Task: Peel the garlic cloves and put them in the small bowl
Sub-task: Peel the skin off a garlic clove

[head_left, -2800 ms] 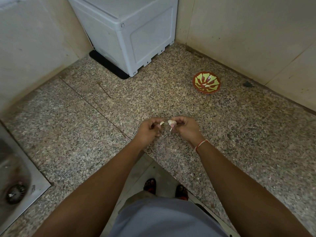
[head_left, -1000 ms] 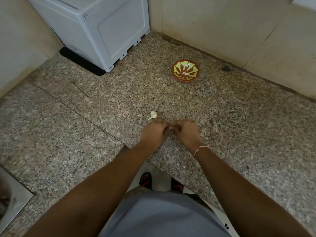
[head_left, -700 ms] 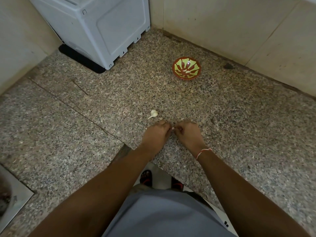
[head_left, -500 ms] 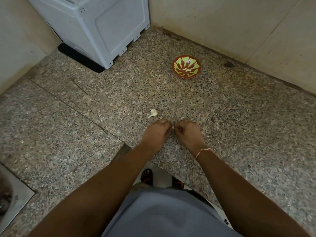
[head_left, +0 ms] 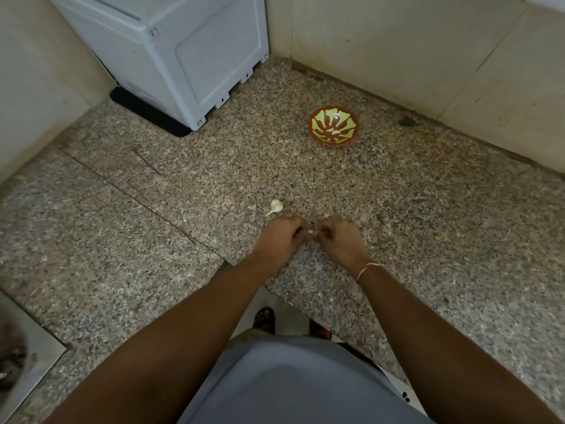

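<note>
Both hands meet at the centre of the frame, low over the speckled granite desk [head_left: 428, 224]. The left hand [head_left: 279, 238] has its fingers curled inward, and the right hand [head_left: 339, 240] is curled the same way facing it; between their fingertips they pinch a small pale clove [head_left: 310, 231], of which only a sliver shows. Whether its skin is on or off cannot be told. A thin red and white thread [head_left: 368, 268] circles the right wrist.

Just above the left hand, apart from it, a garlic piece [head_left: 276, 206] lies on the desk with its thin stalk pointing to the lower left.

The bowl [head_left: 333, 126], red-brown with a green pattern inside, stands in the upper right of centre, well apart from the hands and near the wall. A few pale pieces lie in its bottom.

In the upper left a grey-white appliance [head_left: 171, 53] sits on a black mat [head_left: 146, 113] against the tiled wall. At the lower left edge a steel sink [head_left: 39, 353] is partly in view. At the bottom, a grey garment [head_left: 293, 384] fills the middle, with sandalled feet [head_left: 264, 319] showing on the floor below the desk's edge.
</note>
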